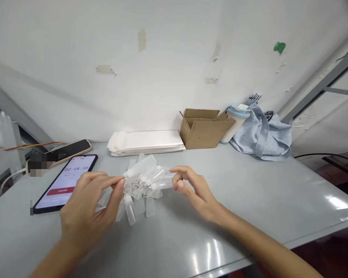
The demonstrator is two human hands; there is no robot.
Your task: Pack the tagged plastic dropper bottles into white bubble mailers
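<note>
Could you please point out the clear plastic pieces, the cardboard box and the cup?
Clear plastic pieces (131, 213): head view, on the body of a front piece.
Cardboard box (204, 136): head view, on its front wall.
Cup (236, 126): head view, on its pale side.

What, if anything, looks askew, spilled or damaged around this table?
Nothing looks spilled or broken. The blue-lidded cup by the cardboard box appears to lean, though lens distortion may explain that. Leftover-looking tape scraps mark the wall, and the clear plastic pieces lie jumbled in a heap.
</note>
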